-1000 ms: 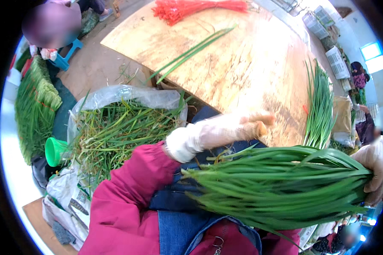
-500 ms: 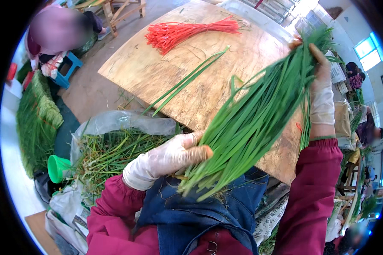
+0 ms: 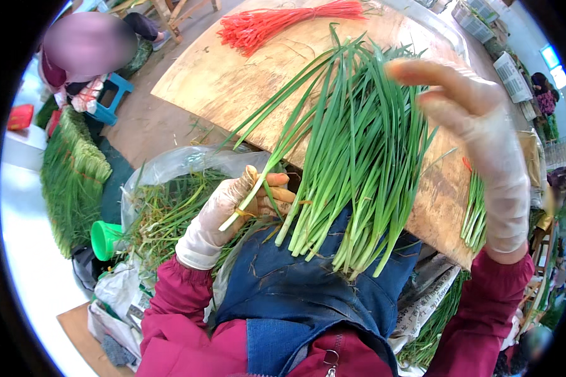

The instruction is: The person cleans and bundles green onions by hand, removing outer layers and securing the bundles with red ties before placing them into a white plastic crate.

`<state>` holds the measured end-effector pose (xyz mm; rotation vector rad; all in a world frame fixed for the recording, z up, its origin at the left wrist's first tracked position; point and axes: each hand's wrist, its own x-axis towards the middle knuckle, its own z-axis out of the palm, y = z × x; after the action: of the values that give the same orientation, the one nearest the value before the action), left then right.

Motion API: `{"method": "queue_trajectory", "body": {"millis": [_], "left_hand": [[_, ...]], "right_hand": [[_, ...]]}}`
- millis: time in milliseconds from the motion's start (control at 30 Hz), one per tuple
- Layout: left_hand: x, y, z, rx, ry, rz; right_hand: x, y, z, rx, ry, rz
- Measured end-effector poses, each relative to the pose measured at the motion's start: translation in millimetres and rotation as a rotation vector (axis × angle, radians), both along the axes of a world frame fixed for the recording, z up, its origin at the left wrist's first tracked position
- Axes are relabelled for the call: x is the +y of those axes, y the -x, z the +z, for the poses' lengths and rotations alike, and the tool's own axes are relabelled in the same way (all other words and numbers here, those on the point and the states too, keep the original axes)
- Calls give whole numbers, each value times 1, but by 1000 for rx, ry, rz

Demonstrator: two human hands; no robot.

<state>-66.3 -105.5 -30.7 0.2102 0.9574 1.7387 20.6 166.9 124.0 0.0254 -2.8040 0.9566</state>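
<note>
A loose bunch of garlic chives (image 3: 358, 151) lies across the near table edge, its pale stem ends hanging over my lap. My left hand (image 3: 226, 207), in a thin whitish glove with bare fingertips, is closed on a few chive stalks (image 3: 258, 182) just left of the bunch. Their leaves run up over the tabletop. Bits of yellowed leaf cling to the stems. My right hand (image 3: 465, 103), gloved the same way, hovers over the bunch's upper right side. Its fingers are stretched apart with nothing in them.
The wooden table (image 3: 201, 81) bears a bundle of red ties (image 3: 283, 22) at its far side and a smaller chive bundle (image 3: 475, 213) at its right edge. A plastic-lined heap of trimmings (image 3: 163, 207) and a green bucket (image 3: 107, 240) stand at left. Another person (image 3: 88, 47) sits far left.
The chive bunch has come down from my right hand onto the table edge and lap. My right hand has let go. My left hand now holds a few stalks apart from the rest.
</note>
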Motion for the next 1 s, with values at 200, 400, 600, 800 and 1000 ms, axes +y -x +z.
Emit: {"method": "queue_trajectory", "body": {"millis": [200, 400, 600, 800, 1000], "left_hand": [[2, -3, 0, 67, -44, 102], [4, -9, 14, 170, 63, 192], [-22, -13, 36, 189, 217, 193], [-100, -16, 59, 313, 375, 361], [-200, 12, 28, 465, 478, 584]], "right_hand": [[-49, 60, -88, 250, -362, 307], [-57, 77, -122, 122, -501, 425], [-58, 75, -116, 163, -732, 356], [-60, 70, -117, 204, -725, 359], [-60, 69, -114, 24, -752, 357]]}}
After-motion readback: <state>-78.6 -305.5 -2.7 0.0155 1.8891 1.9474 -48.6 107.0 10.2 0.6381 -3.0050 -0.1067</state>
